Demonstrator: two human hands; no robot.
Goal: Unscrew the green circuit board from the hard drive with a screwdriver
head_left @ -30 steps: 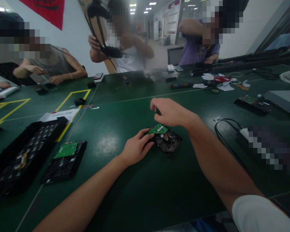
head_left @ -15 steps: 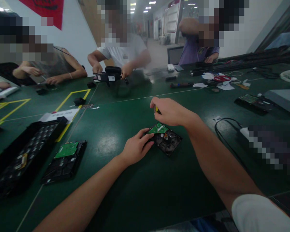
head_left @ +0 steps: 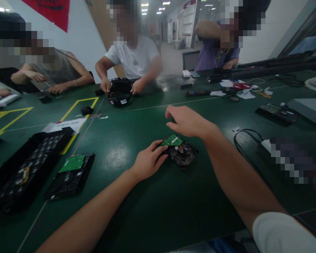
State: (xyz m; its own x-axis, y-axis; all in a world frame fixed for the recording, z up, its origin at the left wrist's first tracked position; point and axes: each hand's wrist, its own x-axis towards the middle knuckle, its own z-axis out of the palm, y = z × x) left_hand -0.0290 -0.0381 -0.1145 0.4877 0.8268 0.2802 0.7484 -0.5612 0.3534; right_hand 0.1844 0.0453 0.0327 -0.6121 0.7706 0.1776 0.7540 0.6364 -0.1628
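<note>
A hard drive (head_left: pixel 185 156) lies circuit-board side up on the green table, its green board (head_left: pixel 173 140) at the far left end. My left hand (head_left: pixel 149 161) grips its left edge, fingers on the board side and thumb near the corner. Just above the drive's far end is my right hand (head_left: pixel 188 121), fingers curled round what looks like a screwdriver; its handle is almost wholly hidden by the fingers, and the tip does not show. A second hard drive (head_left: pixel 71 177) rests to the left, also board side up.
A long black tray-like housing (head_left: pixel 28 165) stands at the far left. To the right are a black cable (head_left: pixel 249 131), a circuit-board unit (head_left: pixel 276 113) and a grey box (head_left: pixel 309 107). Across the table sit three people; the middle one handles a black device (head_left: pixel 120 93).
My right hand has rolled slightly, and the yellow-and-black handle seen in it before is now covered. My left hand and the drive stay put. The person opposite has tilted the black device.
</note>
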